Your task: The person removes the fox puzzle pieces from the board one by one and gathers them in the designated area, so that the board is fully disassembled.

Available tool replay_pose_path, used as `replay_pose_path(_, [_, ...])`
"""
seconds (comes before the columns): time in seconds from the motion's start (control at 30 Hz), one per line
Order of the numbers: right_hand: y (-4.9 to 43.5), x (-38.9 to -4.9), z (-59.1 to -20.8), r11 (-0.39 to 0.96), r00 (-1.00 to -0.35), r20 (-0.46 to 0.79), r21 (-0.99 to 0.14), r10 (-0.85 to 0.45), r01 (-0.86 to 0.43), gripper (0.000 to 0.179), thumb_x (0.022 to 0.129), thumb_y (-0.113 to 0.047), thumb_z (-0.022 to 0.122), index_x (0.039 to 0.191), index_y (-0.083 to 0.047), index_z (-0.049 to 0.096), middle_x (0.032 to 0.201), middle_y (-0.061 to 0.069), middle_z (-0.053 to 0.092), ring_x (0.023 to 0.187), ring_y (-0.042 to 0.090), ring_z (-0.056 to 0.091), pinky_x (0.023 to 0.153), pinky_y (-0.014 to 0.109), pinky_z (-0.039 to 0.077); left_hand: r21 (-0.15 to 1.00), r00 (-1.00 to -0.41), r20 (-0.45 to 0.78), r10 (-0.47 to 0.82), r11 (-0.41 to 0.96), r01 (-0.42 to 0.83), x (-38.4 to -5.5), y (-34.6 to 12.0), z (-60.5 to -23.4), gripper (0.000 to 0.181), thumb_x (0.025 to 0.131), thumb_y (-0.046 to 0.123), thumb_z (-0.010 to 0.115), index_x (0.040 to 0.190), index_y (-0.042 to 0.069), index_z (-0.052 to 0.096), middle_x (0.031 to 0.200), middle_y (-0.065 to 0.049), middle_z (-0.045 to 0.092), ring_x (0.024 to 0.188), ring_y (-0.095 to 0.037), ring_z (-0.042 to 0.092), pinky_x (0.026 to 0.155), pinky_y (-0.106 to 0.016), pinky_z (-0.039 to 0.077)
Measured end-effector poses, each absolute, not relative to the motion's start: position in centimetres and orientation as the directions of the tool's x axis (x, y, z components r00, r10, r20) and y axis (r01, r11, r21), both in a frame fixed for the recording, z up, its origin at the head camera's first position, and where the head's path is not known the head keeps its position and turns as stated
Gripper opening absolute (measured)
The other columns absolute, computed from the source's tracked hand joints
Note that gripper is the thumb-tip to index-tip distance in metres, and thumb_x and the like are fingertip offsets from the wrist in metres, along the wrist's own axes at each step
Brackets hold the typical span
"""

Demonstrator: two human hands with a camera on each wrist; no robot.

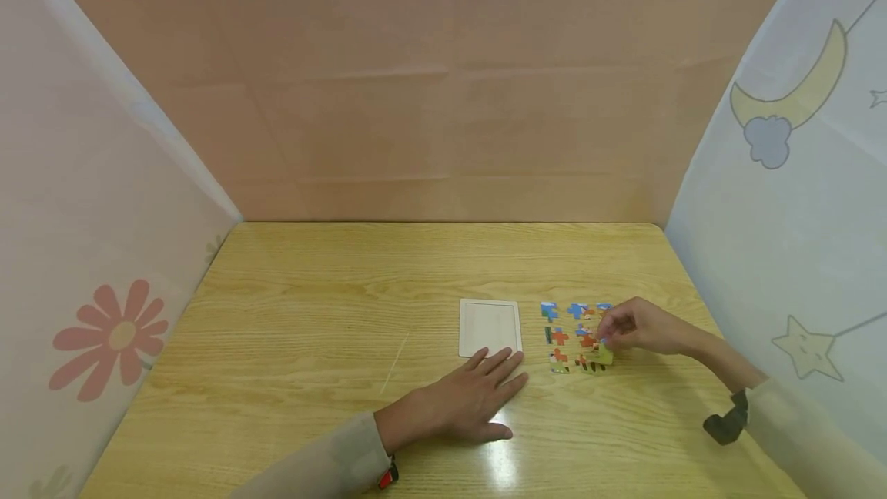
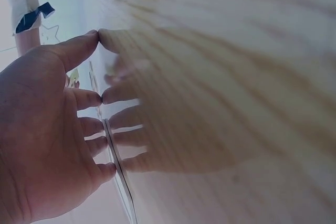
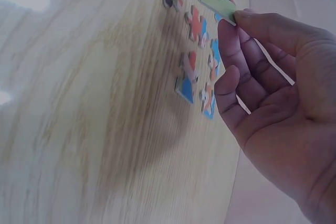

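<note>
Between thumb and fingertips, my right hand [image 1: 637,327] pinches a green jigsaw puzzle piece [image 3: 218,2], lifted a little off the table. Several other puzzle pieces [image 1: 558,336] in blue, orange and green lie spaced in rough rows below and left of that hand. To their left is a pale, flat puzzle tray [image 1: 490,354] with a raised rim and a bare inside. My left hand [image 1: 471,400] lies palm down with fingers spread, its fingertips at the tray's near edge. In the left wrist view, the fingertips [image 2: 107,170] touch down beside the tray's edge.
The wood-grain table [image 1: 312,306] stretches away to the left and back. A plain tan sheet [image 1: 443,98] hangs behind it. Printed white panels [image 1: 797,199] close in the sides.
</note>
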State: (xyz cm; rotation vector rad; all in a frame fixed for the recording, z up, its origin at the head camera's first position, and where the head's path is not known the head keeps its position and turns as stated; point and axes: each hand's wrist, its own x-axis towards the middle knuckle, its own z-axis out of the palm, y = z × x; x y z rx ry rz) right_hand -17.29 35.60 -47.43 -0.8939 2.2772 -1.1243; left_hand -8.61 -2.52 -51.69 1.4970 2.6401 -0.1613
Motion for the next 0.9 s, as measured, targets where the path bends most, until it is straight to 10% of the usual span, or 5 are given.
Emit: replay_pose_path(0.9, [38.5, -16.2, -48.9, 0.476, -0.69, -0.082, -0.781, -0.719, -0.403, 0.009, 0.095, 0.003, 0.075, 0.099, -0.004, 0.078, 0.097, 0.012, 0.078, 0.079, 0.012, 0.071, 0.067, 0.026, 0.061, -0.028, -0.508, -0.138, 0.85, 0.51, 0.86, -8.7, -2.6, -51.8, 0.082, 0.106, 0.067, 0.045, 0.169, 0.017, 0.028, 0.177, -0.011, 0.017, 0.164, -0.025, 0.016, 0.131, -0.045, 0.022])
